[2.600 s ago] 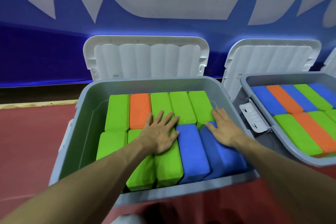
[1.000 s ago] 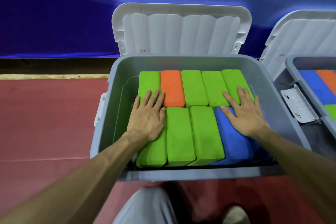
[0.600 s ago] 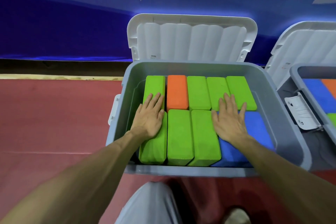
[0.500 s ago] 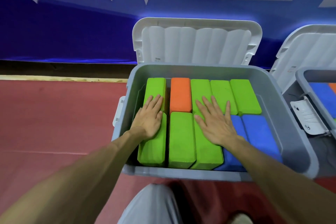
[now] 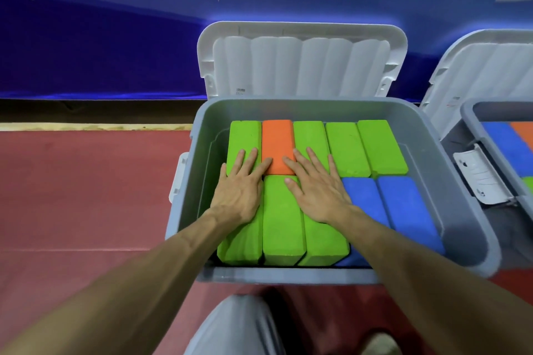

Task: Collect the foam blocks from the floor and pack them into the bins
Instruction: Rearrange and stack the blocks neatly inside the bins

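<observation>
A grey bin (image 5: 450,181) in front of me holds two rows of foam blocks lying flat. The far row has green blocks (image 5: 346,147) and one orange block (image 5: 277,141). The near row has three green blocks (image 5: 282,225) on the left and two blue blocks (image 5: 403,204) on the right. My left hand (image 5: 239,190) lies flat, fingers apart, on the leftmost green blocks. My right hand (image 5: 317,187) lies flat on the near green blocks, fingertips touching the orange block. Neither hand grips anything.
The bin's white lid (image 5: 302,60) stands open against the blue wall. A second grey bin (image 5: 496,147) with blue, orange and green blocks sits at the right, its lid (image 5: 484,72) also open. Red floor (image 5: 86,196) spreads to the left. My knee (image 5: 230,326) is below.
My right hand has slid left from the blue blocks onto the green blocks next to my left hand. The near-row blocks now lie flatter and more even.
</observation>
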